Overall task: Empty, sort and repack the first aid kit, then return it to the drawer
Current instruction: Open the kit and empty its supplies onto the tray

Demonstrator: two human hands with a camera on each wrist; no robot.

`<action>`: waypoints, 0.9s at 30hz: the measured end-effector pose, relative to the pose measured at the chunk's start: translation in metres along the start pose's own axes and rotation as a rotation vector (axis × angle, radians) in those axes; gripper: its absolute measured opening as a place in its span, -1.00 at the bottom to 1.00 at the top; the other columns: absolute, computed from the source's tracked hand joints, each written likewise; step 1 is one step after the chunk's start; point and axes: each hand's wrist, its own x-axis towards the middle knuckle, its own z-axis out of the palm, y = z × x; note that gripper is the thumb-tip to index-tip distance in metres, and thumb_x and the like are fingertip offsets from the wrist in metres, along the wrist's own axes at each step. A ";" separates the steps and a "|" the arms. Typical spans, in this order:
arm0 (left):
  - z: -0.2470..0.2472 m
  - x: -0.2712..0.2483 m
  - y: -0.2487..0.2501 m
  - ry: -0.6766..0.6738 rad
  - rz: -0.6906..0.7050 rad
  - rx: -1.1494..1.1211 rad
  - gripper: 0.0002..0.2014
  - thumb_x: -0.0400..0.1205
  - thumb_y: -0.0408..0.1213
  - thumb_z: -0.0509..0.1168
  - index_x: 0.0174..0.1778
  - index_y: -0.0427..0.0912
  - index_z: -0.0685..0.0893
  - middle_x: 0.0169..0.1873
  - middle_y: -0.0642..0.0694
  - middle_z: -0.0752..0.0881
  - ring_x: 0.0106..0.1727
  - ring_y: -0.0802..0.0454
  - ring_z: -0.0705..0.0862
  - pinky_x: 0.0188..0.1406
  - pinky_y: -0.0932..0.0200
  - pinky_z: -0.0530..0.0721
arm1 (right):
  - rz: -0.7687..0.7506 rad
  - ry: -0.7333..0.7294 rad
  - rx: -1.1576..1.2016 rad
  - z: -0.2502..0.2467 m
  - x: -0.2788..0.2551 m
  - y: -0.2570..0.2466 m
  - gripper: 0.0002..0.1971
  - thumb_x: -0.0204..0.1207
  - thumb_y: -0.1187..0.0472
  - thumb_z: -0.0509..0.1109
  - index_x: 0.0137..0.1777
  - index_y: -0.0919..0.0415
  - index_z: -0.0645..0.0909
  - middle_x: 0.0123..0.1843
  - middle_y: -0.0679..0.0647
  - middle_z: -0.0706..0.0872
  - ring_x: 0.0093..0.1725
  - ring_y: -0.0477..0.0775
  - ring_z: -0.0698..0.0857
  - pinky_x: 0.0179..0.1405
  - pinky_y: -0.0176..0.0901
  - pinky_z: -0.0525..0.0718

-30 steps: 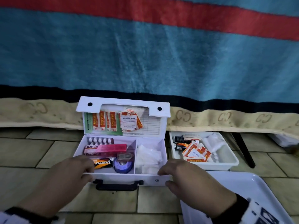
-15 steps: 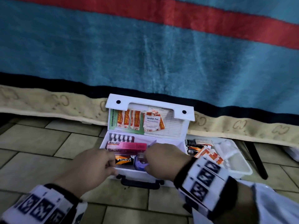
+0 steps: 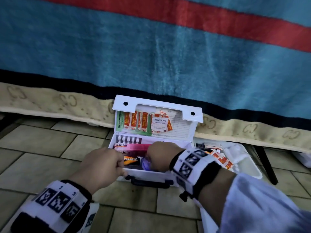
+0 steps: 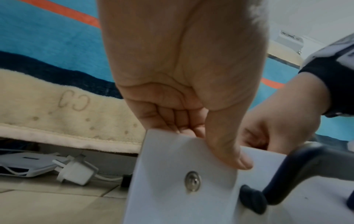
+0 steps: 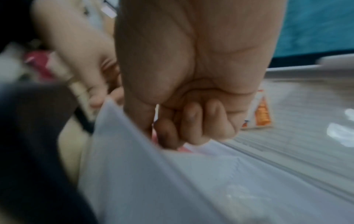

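Observation:
The white first aid kit [image 3: 151, 175] stands open on the tiled floor, its lid [image 3: 158, 105] leaning back against the blanket. My left hand [image 3: 122, 165] grips the front wall at its left end, thumb outside [image 4: 235, 160], fingers over the rim. My right hand [image 3: 159, 155] reaches into the middle of the kit, above a purple tape roll [image 3: 146, 164]. Its fingers [image 5: 191, 121] are curled; whatever they hold is hidden. Inside lie a pink Bacidin box [image 3: 133, 146], a blister pack [image 3: 128, 140] and an orange-black box [image 3: 132, 160]. Plasters [image 3: 134, 122] and an alcohol pad [image 3: 159, 123] sit in the lid.
A white tray [image 3: 242, 158] with plaster packets [image 3: 222, 159] stands right of the kit. A larger white tray [image 3: 208, 221] lies under my right forearm. A black leg [image 3: 265, 165] stands at the right. The striped blanket [image 3: 151, 56] hangs behind. A white plug [image 4: 76, 171] lies under the bed.
My right hand left the kit's front right rim and went into the middle of the kit. The left hand stays on the front wall.

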 end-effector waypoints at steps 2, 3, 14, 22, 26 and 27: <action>0.000 -0.001 0.000 -0.003 -0.006 0.003 -0.71 0.40 0.13 0.45 -0.45 0.08 0.54 -0.42 0.16 0.59 -0.24 0.19 0.56 -0.44 0.29 0.36 | -0.048 -0.043 0.247 -0.007 -0.009 0.018 -0.79 0.58 0.13 0.32 0.05 0.22 0.70 -0.14 0.06 0.65 -0.15 0.05 0.59 -0.26 -0.22 0.45; 0.000 0.000 0.001 -0.005 -0.009 0.005 -0.70 0.40 0.14 0.45 -0.45 0.08 0.53 -0.41 0.17 0.59 -0.23 0.18 0.56 -0.42 0.27 0.37 | -0.063 -0.058 0.447 -0.011 -0.016 0.029 -0.85 0.57 0.14 0.36 0.00 0.17 0.71 -0.22 0.01 0.65 -0.25 -0.04 0.57 -0.28 -0.23 0.45; 0.005 0.004 0.015 -0.116 -0.030 0.236 -0.71 0.43 -0.02 0.40 -0.41 0.02 0.41 -0.32 0.08 0.58 -0.21 0.09 0.56 -0.45 0.22 0.32 | 0.250 0.057 0.661 0.020 -0.160 0.123 -0.91 0.56 0.13 0.33 -0.15 -0.04 0.62 -0.40 -0.04 0.72 -0.43 -0.13 0.62 -0.37 -0.29 0.53; 0.003 0.009 0.014 -0.174 -0.048 0.156 -0.69 0.36 -0.04 0.49 -0.45 0.04 0.44 -0.39 0.05 0.57 -0.33 0.18 0.53 -0.46 0.25 0.34 | 0.426 -0.036 0.295 0.081 -0.150 0.112 -0.90 0.56 0.08 0.23 0.00 0.03 0.53 -0.04 0.00 0.66 -0.13 0.04 0.61 -0.21 -0.18 0.51; 0.002 0.005 0.008 -0.162 -0.044 -0.037 -0.74 0.31 -0.15 0.56 -0.48 0.06 0.56 -0.41 0.11 0.63 -0.33 0.22 0.58 -0.39 0.21 0.50 | 0.416 0.014 0.151 0.085 -0.139 0.101 -0.81 0.57 0.07 0.20 0.12 0.05 0.52 0.12 0.02 0.67 -0.09 0.07 0.53 -0.14 -0.14 0.45; 0.001 0.003 0.006 -0.137 -0.034 -0.094 -0.73 0.30 -0.20 0.58 -0.49 0.09 0.58 -0.40 0.13 0.64 -0.32 0.25 0.59 -0.34 0.20 0.54 | 0.413 0.027 0.148 0.083 -0.138 0.098 -0.79 0.58 0.05 0.19 0.15 0.04 0.51 0.15 0.01 0.67 -0.08 0.07 0.53 -0.14 -0.14 0.44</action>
